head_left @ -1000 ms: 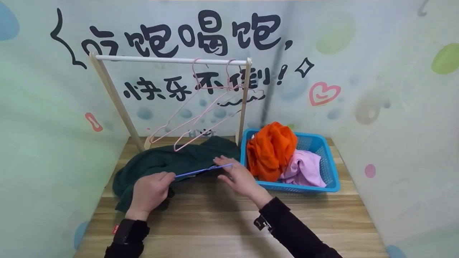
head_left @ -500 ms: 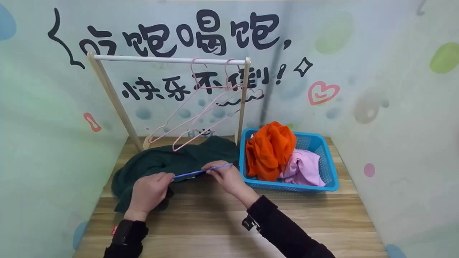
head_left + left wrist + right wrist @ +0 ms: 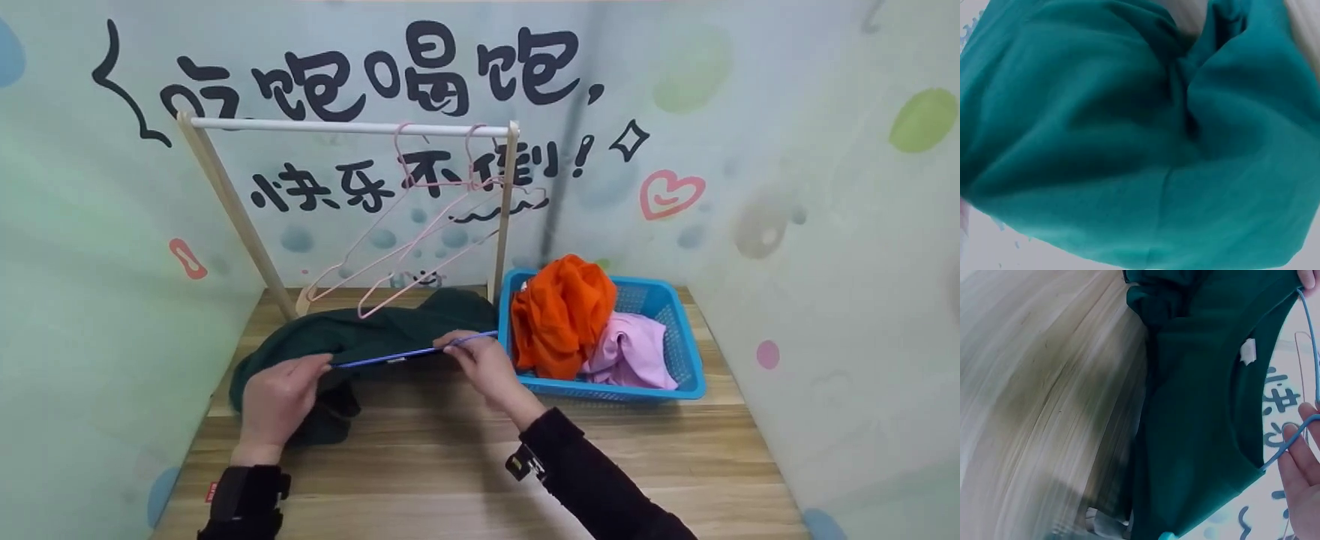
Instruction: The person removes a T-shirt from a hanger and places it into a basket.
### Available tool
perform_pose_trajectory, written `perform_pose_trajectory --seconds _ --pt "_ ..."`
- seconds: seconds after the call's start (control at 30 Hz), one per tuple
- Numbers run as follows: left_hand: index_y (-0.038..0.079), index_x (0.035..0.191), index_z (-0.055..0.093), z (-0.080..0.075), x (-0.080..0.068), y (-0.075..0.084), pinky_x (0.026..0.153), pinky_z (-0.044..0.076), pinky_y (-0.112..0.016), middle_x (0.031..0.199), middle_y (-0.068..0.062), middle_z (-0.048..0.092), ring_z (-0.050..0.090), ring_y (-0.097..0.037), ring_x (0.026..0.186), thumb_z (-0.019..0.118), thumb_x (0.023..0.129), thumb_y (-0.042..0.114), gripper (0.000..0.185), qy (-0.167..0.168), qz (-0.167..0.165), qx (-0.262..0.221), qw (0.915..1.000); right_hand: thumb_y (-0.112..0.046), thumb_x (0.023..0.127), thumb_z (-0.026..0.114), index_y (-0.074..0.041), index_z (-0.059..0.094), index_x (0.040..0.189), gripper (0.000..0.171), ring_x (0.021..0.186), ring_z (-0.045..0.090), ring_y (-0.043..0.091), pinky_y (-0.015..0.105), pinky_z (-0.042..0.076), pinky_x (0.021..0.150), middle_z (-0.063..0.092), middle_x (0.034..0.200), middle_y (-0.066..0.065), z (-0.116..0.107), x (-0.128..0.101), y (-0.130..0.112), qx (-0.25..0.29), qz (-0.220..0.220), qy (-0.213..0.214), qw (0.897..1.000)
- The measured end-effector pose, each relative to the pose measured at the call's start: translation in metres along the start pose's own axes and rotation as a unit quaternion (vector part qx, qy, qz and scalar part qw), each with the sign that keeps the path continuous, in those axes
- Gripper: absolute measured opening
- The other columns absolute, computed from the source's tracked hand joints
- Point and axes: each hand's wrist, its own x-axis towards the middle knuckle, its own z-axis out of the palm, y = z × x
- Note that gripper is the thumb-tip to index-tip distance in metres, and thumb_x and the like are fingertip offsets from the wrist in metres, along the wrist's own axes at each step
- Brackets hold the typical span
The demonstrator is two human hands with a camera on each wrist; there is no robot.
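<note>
A dark green shirt point(image 3: 375, 322) lies bunched on the wooden table, with a blue clothes hanger point(image 3: 390, 358) along its near edge. In the right wrist view, both arms of the hanger point(image 3: 1286, 453) run into the shirt's neckline, where a white label point(image 3: 1248, 352) shows. My left hand point(image 3: 277, 401) pinches the neckline edge beside one hanger arm. At the middle of the hanger, the fingers of my right hand point(image 3: 484, 367) curl round it near the bend. Green cloth point(image 3: 1100, 140) fills the left wrist view, hiding the left hand there.
Behind the shirt stands a rack with a white rail point(image 3: 345, 127), from which pink hangers point(image 3: 390, 255) hang at its right end. To the right, a blue basket point(image 3: 611, 391) holds an orange garment point(image 3: 562, 315) and a pink garment point(image 3: 634, 352). Printed walls enclose the table.
My right hand, spread beside the hanger a second ago, has moved left and taken hold of it. My left hand has drawn to the left with the neckline edge.
</note>
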Motion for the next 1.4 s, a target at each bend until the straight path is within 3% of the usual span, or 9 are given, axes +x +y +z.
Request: perform_pose_trajectory --seconds 0.2,0.3,0.43,0.63,0.8,0.93,1.1,1.27,1.4 --pt "-0.004 0.097 0.072 -0.013 0.0 -0.007 0.057 0.055 -0.044 0.084 -0.018 0.072 0.068 -0.032 0.066 0.05 0.105 0.024 0.036 0.08 -0.031 0.021 0.9961 -0.02 0.103 0.053 -0.018 0.073 0.109 0.021 0.106 0.062 0.01 0.032 0.048 0.095 0.07 0.111 -0.009 -0.015 0.0 0.011 0.079 0.012 0.032 0.996" --pt "-0.004 0.097 0.071 -0.015 -0.002 -0.011 0.057 0.052 -0.045 0.085 -0.018 0.072 0.068 -0.034 0.068 0.059 0.1 0.014 0.023 0.113 -0.068 0.024 0.991 -0.015 0.104 0.05 -0.009 0.071 0.11 0.023 0.107 0.062 0.016 0.035 0.048 0.097 0.07 0.112 -0.001 -0.028 -0.002 0.009 0.151 0.006 0.056 0.987" --pt "-0.004 0.096 0.072 -0.011 -0.009 -0.014 0.06 0.051 -0.046 0.087 -0.018 0.072 0.068 -0.035 0.071 0.071 0.086 -0.002 0.01 0.11 -0.117 0.026 0.9867 -0.005 0.103 0.048 0.004 0.068 0.11 0.023 0.107 0.06 0.025 0.042 0.047 0.097 0.069 0.113 0.013 -0.05 -0.007 -0.006 0.232 -0.006 0.072 0.97" --pt "-0.002 0.102 0.072 0.006 -0.009 -0.005 0.071 0.053 -0.042 0.095 -0.016 0.073 0.07 -0.033 0.081 0.07 0.087 -0.004 0.015 0.073 -0.155 -0.025 0.985 -0.002 0.102 0.05 0.007 0.067 0.11 0.021 0.107 0.06 0.025 0.033 0.046 0.093 0.068 0.114 0.017 -0.063 -0.011 -0.016 0.181 -0.021 0.044 0.982" --pt "-0.004 0.117 0.065 0.008 0.003 0.011 0.092 0.042 -0.015 0.109 -0.014 0.072 0.069 -0.031 0.096 0.055 0.099 0.0 0.021 0.071 -0.211 -0.103 0.9695 -0.005 0.102 0.051 0.001 0.07 0.11 0.021 0.105 0.061 0.026 0.032 0.047 0.092 0.069 0.113 0.012 -0.048 -0.011 0.011 0.15 -0.011 0.052 0.987" --pt "-0.002 0.124 0.062 0.003 0.01 0.023 0.099 0.033 -0.01 0.116 -0.014 0.07 0.066 -0.031 0.102 0.045 0.106 0.017 0.031 0.069 -0.183 -0.139 0.9707 -0.012 0.103 0.052 -0.005 0.071 0.11 0.021 0.106 0.062 0.02 0.034 0.047 0.094 0.071 0.11 0.004 -0.039 -0.011 0.029 0.136 0.0 0.048 0.99" --pt "0.0 0.122 0.064 -0.001 0.011 0.029 0.1 0.04 -0.019 0.112 -0.015 0.07 0.065 -0.03 0.099 0.043 0.107 0.033 0.043 0.074 -0.123 -0.124 0.9819 -0.017 0.102 0.054 -0.01 0.073 0.107 0.021 0.104 0.063 0.017 0.036 0.048 0.094 0.071 0.107 -0.001 -0.038 -0.013 0.031 0.117 0.0 0.044 0.992" --pt "0.002 0.119 0.067 0.0 0.011 0.031 0.087 0.053 -0.041 0.11 -0.013 0.071 0.068 -0.028 0.097 0.067 0.095 0.019 0.029 -0.021 -0.072 -0.068 0.9949 -0.02 0.102 0.055 -0.012 0.074 0.106 0.021 0.103 0.063 0.014 0.034 0.048 0.093 0.071 0.106 -0.004 -0.038 -0.014 0.028 0.085 -0.001 0.037 0.996" --pt "0.004 0.109 0.072 0.002 0.008 0.035 0.077 0.057 -0.043 0.101 -0.009 0.073 0.07 -0.023 0.088 0.077 0.085 0.009 0.025 -0.075 -0.044 -0.07 0.9938 -0.021 0.102 0.055 -0.011 0.074 0.105 0.022 0.102 0.064 0.013 0.032 0.05 0.091 0.071 0.106 -0.003 -0.036 -0.015 0.026 0.051 -0.012 0.033 0.998"
